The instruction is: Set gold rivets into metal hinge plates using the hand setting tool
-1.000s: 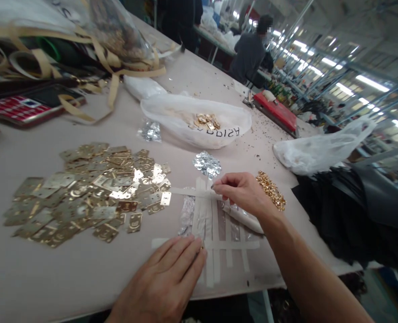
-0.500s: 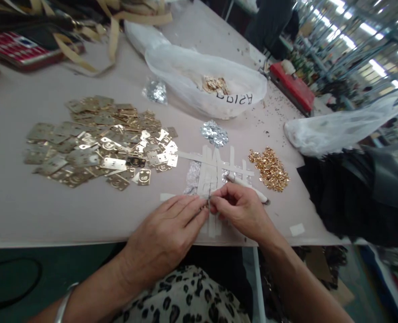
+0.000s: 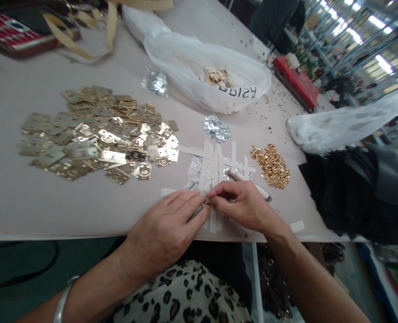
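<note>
My left hand [image 3: 172, 224] is closed near the table's front edge, with a small metal piece [image 3: 205, 202] showing between its fingertips. My right hand [image 3: 241, 204] pinches at the same piece, thumb and index finger meeting my left fingertips. Most of the piece is hidden by the fingers. Beneath and behind the hands, strips of pale tape [image 3: 208, 170] cross on the table. A white pen-like tool [image 3: 249, 181] lies beside my right hand. Gold metal plates [image 3: 98, 139] are heaped to the left, silver discs [image 3: 215, 128] behind the tape, small gold pieces [image 3: 273, 167] to the right.
A white plastic bag [image 3: 192, 58] holding gold parts lies at the back. Near it are a small bag of silver pieces [image 3: 156, 82] and a red box [image 3: 295, 80]. Another white bag [image 3: 323, 130] and black material [image 3: 347, 193] lie right. A phone-like object [image 3: 24, 33] is back left.
The view has shifted slightly, so the table items appear higher. Both hands remain together at the tape, and the left fingers have parted a little around the small piece.
</note>
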